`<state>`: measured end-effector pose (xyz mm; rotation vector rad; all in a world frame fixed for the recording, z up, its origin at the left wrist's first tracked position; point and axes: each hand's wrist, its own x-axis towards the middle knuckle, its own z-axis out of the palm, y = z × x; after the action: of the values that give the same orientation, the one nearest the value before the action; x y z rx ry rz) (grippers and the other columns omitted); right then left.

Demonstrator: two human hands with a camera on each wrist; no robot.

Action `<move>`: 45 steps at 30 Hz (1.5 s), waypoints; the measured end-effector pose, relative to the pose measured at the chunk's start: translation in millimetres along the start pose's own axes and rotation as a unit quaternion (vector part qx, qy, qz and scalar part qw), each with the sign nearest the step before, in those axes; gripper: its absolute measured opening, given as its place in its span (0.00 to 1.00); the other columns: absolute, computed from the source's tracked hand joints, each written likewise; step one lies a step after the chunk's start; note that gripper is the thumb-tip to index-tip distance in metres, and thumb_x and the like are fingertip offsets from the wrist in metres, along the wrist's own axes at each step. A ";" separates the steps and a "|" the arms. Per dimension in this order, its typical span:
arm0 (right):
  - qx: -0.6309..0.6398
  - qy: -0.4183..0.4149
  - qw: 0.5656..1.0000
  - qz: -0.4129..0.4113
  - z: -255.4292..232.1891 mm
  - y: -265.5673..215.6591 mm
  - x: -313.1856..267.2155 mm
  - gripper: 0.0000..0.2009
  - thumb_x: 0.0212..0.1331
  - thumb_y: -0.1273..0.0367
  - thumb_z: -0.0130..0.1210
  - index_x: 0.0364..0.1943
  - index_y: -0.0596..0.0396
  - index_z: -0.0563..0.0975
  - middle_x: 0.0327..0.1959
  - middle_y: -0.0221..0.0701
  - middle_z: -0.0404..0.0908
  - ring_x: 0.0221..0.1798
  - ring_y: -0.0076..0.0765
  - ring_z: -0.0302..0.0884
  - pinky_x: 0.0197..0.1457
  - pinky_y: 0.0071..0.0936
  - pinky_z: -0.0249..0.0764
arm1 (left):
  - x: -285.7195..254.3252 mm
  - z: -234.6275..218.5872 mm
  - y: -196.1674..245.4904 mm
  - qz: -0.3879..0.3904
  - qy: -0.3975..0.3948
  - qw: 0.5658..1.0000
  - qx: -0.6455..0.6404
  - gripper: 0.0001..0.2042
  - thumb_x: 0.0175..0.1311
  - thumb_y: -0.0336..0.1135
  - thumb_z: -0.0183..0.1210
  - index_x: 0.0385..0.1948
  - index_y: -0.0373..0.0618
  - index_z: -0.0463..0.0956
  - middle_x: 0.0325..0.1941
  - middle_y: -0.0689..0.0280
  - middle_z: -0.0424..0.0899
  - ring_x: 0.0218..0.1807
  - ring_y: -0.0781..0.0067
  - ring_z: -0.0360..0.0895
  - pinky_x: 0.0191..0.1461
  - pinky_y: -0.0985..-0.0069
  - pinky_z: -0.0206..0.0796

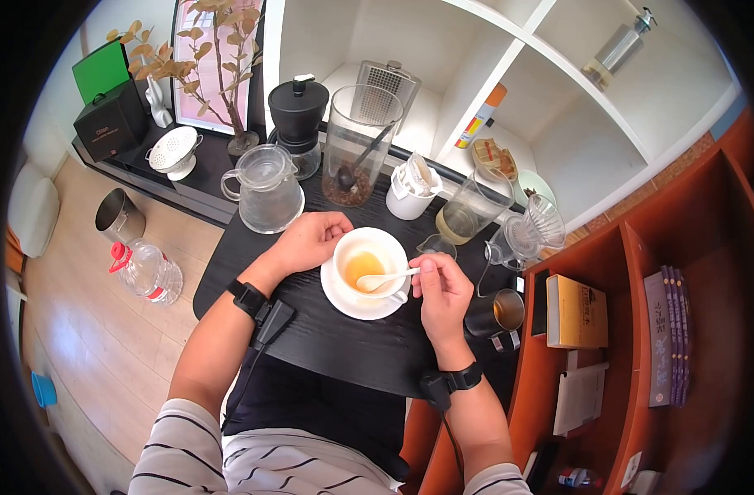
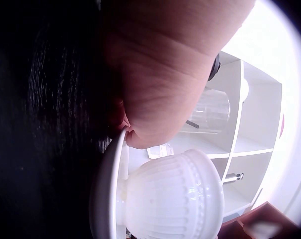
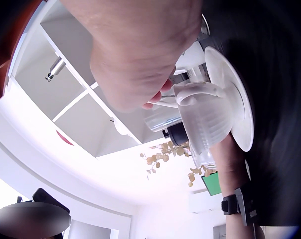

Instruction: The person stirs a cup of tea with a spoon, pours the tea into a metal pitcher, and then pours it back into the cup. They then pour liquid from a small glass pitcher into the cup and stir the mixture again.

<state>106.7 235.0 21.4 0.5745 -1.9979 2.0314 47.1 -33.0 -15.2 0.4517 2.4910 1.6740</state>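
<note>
A white cup (image 1: 354, 244) with amber liquid in it stands on a white saucer (image 1: 342, 300) on the black table. My right hand (image 1: 443, 294) pinches the handle of a white spoon (image 1: 397, 275), whose bowl dips into the liquid. At the saucer's far left edge, my left hand (image 1: 313, 241) pinches the rim between thumb and fingers. Fluted sides show on the cup (image 2: 172, 196) in the left wrist view, close beside the left thumb. The cup's handle (image 3: 200, 89) lies just below my right hand in the right wrist view.
Behind the cup stand a glass server (image 1: 270, 194), a black grinder (image 1: 299, 115), a tall glass container (image 1: 356, 153) with a dark scoop, and a white mug (image 1: 410, 194) with a drip bag. A metal pitcher (image 1: 505, 312) and glass dripper (image 1: 542, 227) are at right.
</note>
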 end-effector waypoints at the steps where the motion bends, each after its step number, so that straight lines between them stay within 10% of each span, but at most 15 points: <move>1: 0.000 0.000 1.000 0.000 0.9 0.8 0.2 0.09 0.78 0.70 0.59 0.43 0.63 0.84 0.32 0.26 0.81 0.30 0.14 0.75 0.33 0.16 0.70 | -0.2 -0.2 0.9 0.002 -0.001 1.000 0.003 0.08 0.69 0.30 0.68 0.45 0.39 0.84 0.36 0.73 0.90 0.35 0.90 0.80 0.40 0.85 0.73; 45: -0.066 0.020 0.997 -0.045 4.8 -1.2 3.1 0.07 0.77 0.72 0.60 0.44 0.64 0.84 0.33 0.26 0.80 0.31 0.15 0.76 0.34 0.17 0.70 | -0.1 -1.1 1.9 -0.002 -0.006 1.000 0.006 0.08 0.69 0.29 0.68 0.45 0.39 0.84 0.36 0.73 0.90 0.35 0.91 0.80 0.40 0.85 0.73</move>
<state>104.9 230.0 23.7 0.5786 -2.0259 1.8298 47.3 -33.3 -13.0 0.4569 2.4932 1.6501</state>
